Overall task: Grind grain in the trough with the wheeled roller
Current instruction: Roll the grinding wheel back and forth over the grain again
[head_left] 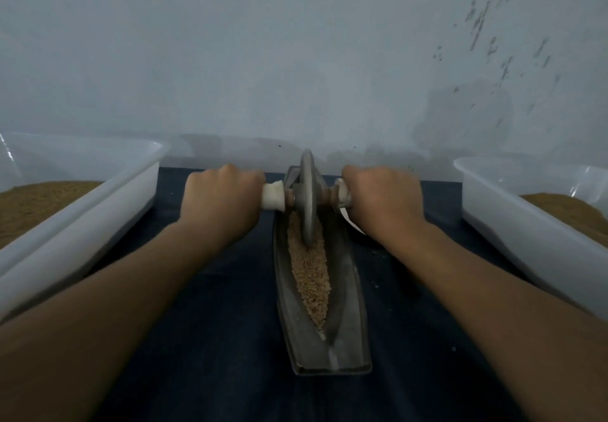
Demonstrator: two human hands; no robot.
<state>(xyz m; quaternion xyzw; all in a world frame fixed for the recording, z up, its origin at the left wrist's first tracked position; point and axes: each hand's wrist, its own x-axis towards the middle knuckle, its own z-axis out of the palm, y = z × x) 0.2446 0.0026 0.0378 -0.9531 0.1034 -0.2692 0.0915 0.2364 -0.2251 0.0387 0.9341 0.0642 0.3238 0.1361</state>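
A narrow grey metal trough (353,329), boat-shaped, lies lengthwise on a dark cloth in the middle of the view. Pale brown grain (311,277) fills its groove. The wheeled roller (307,198), a grey metal disc on a cross axle with white handle ends, stands upright in the groove at the far end of the trough. My left hand (220,201) is closed around the left handle. My right hand (383,199) is closed around the right handle. Most of each handle is hidden under the fingers.
A white plastic tub (98,191) holding brown ground material stands at the left, and a similar tub (513,217) stands at the right. A pale wall (296,59) rises just behind the trough. The dark cloth (214,356) covers the surface between the tubs.
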